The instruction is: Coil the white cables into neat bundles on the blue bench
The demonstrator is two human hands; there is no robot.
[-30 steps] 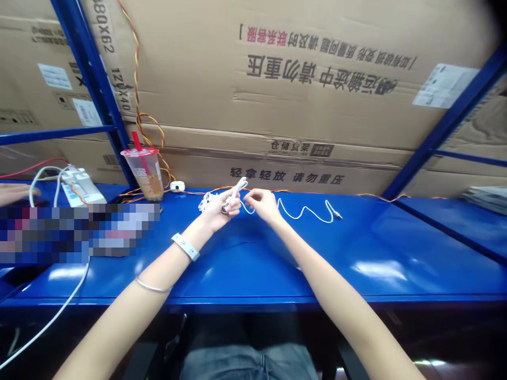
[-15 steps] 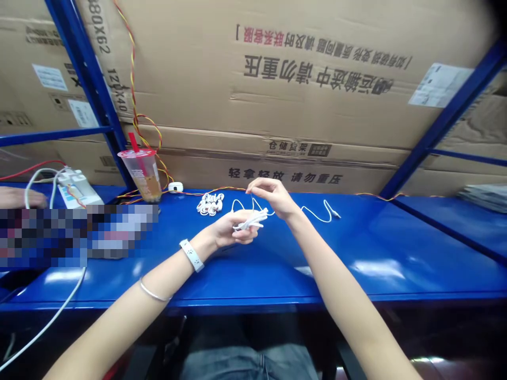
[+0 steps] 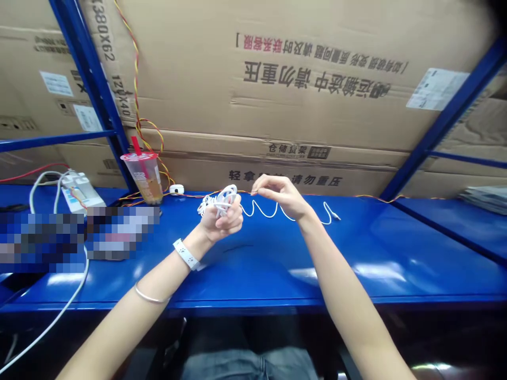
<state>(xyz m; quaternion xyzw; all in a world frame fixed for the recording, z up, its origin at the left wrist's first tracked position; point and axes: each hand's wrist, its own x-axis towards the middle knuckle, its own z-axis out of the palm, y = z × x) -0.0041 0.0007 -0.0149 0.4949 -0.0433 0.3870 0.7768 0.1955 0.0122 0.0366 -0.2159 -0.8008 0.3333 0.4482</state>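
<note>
My left hand [image 3: 222,219] is closed around a coiled white cable [image 3: 226,196], whose loops stick up above the fingers. A loose length of it runs right in waves over the blue table to a plug end [image 3: 336,216]. Just right of the left hand, my right hand [image 3: 279,195] is raised with thumb and fingertips pinched together. Whatever sits in that pinch is too small to make out; a thin orange wire passes behind it. Another bundled white cable [image 3: 204,205] lies behind my left hand, partly hidden by it.
A drink cup with a red straw [image 3: 143,177] stands at the back left, beside a white earbud case [image 3: 176,189]. Further left lie a white power strip [image 3: 82,192] and a blurred-out patch. Large cardboard boxes [image 3: 253,116] and blue rack posts [image 3: 447,116] close off the table's back.
My left hand has moved left and turned upward with the coiled cable, apart from my right hand. The right hand has shifted slightly right. More cable now shows stretched between them on the table.
</note>
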